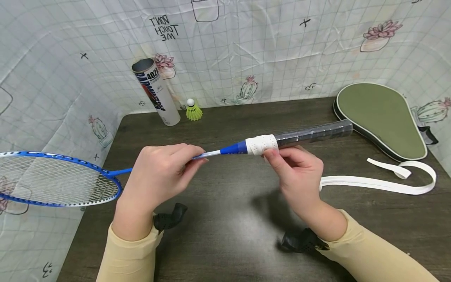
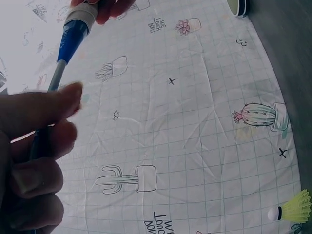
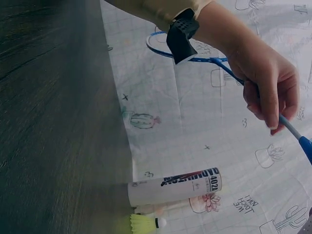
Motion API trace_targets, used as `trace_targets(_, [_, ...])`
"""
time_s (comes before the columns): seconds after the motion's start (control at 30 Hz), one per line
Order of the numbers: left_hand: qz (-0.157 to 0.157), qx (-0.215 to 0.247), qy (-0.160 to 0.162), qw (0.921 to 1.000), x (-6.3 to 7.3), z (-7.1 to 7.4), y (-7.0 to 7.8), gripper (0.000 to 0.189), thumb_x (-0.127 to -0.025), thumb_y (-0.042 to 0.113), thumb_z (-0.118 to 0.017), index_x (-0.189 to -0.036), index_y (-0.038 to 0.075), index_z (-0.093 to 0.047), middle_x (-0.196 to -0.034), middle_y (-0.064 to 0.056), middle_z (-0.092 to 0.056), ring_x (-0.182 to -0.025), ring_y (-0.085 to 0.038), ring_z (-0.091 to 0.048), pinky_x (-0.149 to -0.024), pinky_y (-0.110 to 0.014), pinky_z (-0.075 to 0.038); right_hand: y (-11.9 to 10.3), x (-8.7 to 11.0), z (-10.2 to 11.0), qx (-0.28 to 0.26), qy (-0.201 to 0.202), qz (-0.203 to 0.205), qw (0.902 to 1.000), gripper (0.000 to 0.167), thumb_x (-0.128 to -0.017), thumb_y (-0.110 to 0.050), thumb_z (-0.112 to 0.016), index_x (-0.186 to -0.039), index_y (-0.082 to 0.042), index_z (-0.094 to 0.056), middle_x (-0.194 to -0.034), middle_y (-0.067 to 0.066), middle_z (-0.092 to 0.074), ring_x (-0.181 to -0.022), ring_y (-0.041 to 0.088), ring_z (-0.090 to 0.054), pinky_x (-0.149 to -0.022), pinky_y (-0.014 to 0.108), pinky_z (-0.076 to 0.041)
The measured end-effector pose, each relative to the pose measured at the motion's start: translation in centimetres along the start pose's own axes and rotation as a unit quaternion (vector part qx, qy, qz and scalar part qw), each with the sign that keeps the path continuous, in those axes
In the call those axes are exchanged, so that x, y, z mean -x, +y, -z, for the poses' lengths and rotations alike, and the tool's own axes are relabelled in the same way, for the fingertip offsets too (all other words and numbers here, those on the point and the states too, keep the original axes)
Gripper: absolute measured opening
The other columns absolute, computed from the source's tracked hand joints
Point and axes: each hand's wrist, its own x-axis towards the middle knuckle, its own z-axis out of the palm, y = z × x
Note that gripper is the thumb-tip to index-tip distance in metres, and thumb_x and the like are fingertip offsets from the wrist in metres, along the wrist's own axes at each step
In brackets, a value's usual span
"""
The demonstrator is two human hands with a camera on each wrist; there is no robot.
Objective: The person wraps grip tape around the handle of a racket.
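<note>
A blue-and-white badminton racket (image 1: 234, 148) is held up over the table, strung head to the left and dark handle (image 1: 313, 133) to the right. My left hand (image 1: 160, 172) pinches its thin shaft between thumb and fingers; the left wrist view shows these fingers curled round it. White perforated grip tape (image 1: 258, 144) circles the top of the handle, just beside the blue cone. With thumb and fingertips my right hand (image 1: 299, 176) pinches the tape at its lower edge. A loose white strip (image 1: 373, 183) runs from behind that hand and curls on the table.
A white shuttlecock tube (image 1: 158, 94) stands open at the back left, a yellow shuttlecock (image 1: 193, 110) next to it. At the right back lies a green racket case (image 1: 380, 117). A printed cloth (image 1: 282, 51) hangs behind and beside the dark table (image 1: 225, 219).
</note>
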Motion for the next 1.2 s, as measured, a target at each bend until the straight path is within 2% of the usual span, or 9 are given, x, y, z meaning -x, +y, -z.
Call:
trace_targets(0.13, [-0.007, -0.013, 0.012, 0.9998, -0.06, -0.04, -0.08, 0.007, -0.091, 0.01, -0.078, -0.098, 0.011, -0.074, -0.08, 0.005, -0.072, -0.053, -0.007, -0.054, -0.045, -0.027, -0.041, -0.19, -0.06, 0.05, -0.023, -0.007, -0.012, 0.9996, 0.014, -0.088, -0.007, -0.082, -0.075, -0.004, -0.078, -0.075, -0.004, -0.075, -0.063, 0.006, -0.063, -0.059, 0.017, -0.049])
trace_targets(0.33, [-0.018, -0.03, 0.043, 0.9985, 0.0, -0.04, -0.15, 0.009, -0.088, 0.007, -0.08, -0.095, 0.012, -0.076, -0.078, 0.004, -0.071, -0.05, -0.008, -0.054, -0.041, -0.028, -0.036, -0.49, 0.08, -0.03, -0.094, -0.045, -0.033, 0.994, 0.008, -0.09, 0.007, -0.073, -0.083, 0.01, -0.071, -0.081, 0.002, -0.074, -0.072, 0.014, -0.072, -0.069, 0.021, -0.056])
trace_targets(0.5, [-0.017, -0.038, 0.053, 0.9977, -0.07, -0.03, -0.06, 0.002, -0.093, 0.012, -0.077, -0.095, 0.011, -0.078, -0.079, 0.002, -0.071, -0.054, -0.011, -0.057, -0.043, -0.03, -0.041, -0.41, 0.07, -0.05, -0.09, -0.045, -0.025, 0.9947, 0.008, -0.09, 0.007, -0.073, -0.083, 0.01, -0.07, -0.081, 0.002, -0.075, -0.073, 0.013, -0.073, -0.07, 0.021, -0.057])
trace_targets(0.6, [-0.015, -0.052, 0.064, 0.9965, -0.16, -0.18, -0.02, 0.008, -0.097, 0.016, -0.073, -0.094, 0.011, -0.079, -0.077, 0.002, -0.07, -0.055, -0.013, -0.057, -0.045, -0.03, -0.043, -0.3, 0.04, 0.01, -0.076, -0.033, -0.015, 0.9965, 0.012, -0.089, 0.004, -0.076, -0.079, 0.008, -0.071, -0.079, 0.0, -0.076, -0.071, 0.012, -0.072, -0.069, 0.021, -0.058])
trace_targets(0.7, [-0.009, -0.075, 0.082, 0.9938, -0.31, -0.36, 0.0, 0.012, -0.099, 0.019, -0.071, -0.093, 0.012, -0.079, -0.073, 0.003, -0.067, -0.057, -0.014, -0.056, -0.046, -0.03, -0.043, -0.27, 0.02, 0.05, -0.057, -0.02, -0.005, 0.9982, 0.014, -0.089, -0.001, -0.079, -0.077, 0.005, -0.073, -0.078, -0.001, -0.076, -0.068, 0.01, -0.071, -0.066, 0.02, -0.057])
trace_targets(0.83, [0.001, -0.088, 0.091, 0.9919, -0.42, -0.53, 0.05, 0.011, -0.099, 0.02, -0.072, -0.095, 0.015, -0.08, -0.068, 0.004, -0.062, -0.057, -0.014, -0.051, -0.045, -0.03, -0.039, -0.32, -0.02, 0.1, -0.046, -0.015, -0.008, 0.9988, 0.02, -0.088, -0.002, -0.08, -0.076, 0.01, -0.071, -0.077, -0.003, -0.075, -0.067, 0.008, -0.07, -0.064, 0.018, -0.055])
trace_targets(0.97, [-0.008, -0.078, 0.085, 0.9933, -0.33, -0.49, 0.04, 0.007, -0.096, 0.015, -0.074, -0.099, 0.013, -0.08, -0.069, 0.003, -0.062, -0.056, -0.014, -0.052, -0.044, -0.03, -0.038, -0.41, -0.01, 0.11, -0.07, -0.026, -0.022, 0.997, 0.016, -0.089, 0.002, -0.077, -0.08, 0.012, -0.07, -0.078, -0.001, -0.074, -0.069, 0.01, -0.071, -0.066, 0.02, -0.056])
trace_targets(1.2, [-0.033, -0.062, 0.092, 0.9933, -0.32, -0.22, -0.04, 0.014, -0.09, 0.004, -0.071, -0.101, 0.009, -0.079, -0.071, 0.0, -0.068, -0.055, -0.016, -0.056, -0.045, -0.031, -0.044, -0.23, 0.0, 0.16, -0.132, -0.05, -0.046, 0.989, 0.008, -0.092, 0.004, -0.072, -0.089, 0.011, -0.069, -0.084, 0.001, -0.071, -0.07, 0.016, -0.07, -0.069, 0.028, -0.059])
